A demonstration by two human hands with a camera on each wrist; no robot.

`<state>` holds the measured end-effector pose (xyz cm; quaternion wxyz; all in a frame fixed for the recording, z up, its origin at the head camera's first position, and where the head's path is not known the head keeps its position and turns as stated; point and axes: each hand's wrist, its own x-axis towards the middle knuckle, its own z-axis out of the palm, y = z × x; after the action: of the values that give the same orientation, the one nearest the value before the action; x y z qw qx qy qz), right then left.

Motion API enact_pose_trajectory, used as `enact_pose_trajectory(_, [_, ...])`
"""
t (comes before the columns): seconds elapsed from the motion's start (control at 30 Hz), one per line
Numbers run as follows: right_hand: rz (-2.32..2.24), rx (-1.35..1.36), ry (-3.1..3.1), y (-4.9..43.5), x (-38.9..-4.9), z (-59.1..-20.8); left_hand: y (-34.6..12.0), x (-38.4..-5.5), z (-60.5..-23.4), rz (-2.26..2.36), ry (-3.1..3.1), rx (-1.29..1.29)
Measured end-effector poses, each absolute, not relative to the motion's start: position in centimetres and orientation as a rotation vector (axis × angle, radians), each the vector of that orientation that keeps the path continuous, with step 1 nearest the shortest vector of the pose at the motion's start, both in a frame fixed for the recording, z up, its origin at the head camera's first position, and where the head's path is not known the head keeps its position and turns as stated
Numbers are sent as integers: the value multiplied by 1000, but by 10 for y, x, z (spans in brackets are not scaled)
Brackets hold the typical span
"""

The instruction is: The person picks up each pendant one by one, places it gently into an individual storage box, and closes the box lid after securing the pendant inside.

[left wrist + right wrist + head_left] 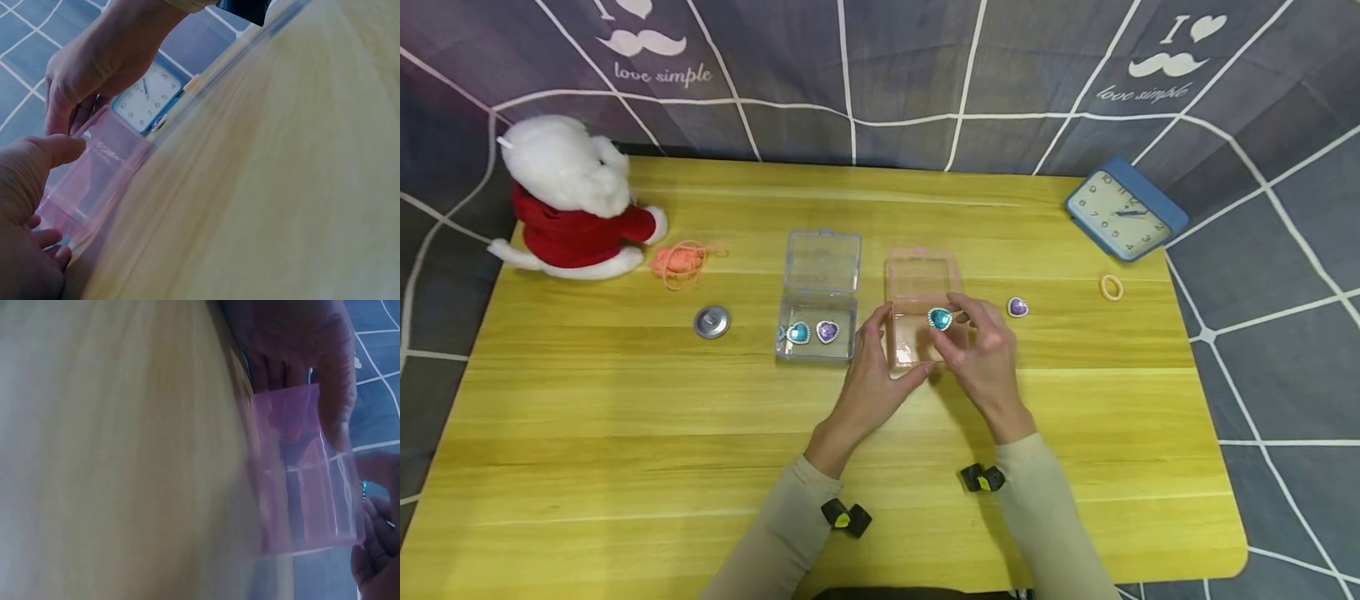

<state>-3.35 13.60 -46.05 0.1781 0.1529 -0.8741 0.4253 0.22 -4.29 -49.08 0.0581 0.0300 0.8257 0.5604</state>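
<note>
My right hand (988, 354) pinches a toy ring with a teal heart gem (939, 318) between thumb and fingers, above the open pink plastic box (904, 350). In the right wrist view, only a sliver of the teal gem (364, 490) shows behind the box wall. My left hand (872, 375) holds the pink box, fingers along its left side and thumb at its front edge. To the left stands an open clear bluish box (816, 353) with a teal heart piece (798, 332) and a purple heart piece (827, 332) in it. Another purple heart piece (1017, 307) lies right of my right hand.
A blue clock (1123, 212) stands at the back right, near a peach-coloured ring (1111, 287). Toward the left are a round metal lid-like disc (712, 322), a tangle of orange yarn (679, 262) and a white plush toy in red (576, 225). A grey checked curtain (902, 75) hangs behind.
</note>
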Motion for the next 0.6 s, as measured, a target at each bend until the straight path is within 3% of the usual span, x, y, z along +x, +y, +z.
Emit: enact_pose_trajectory(0.6, [958,516,-2594,116,-37,-468,-42,0,-494,1795,2500,114])
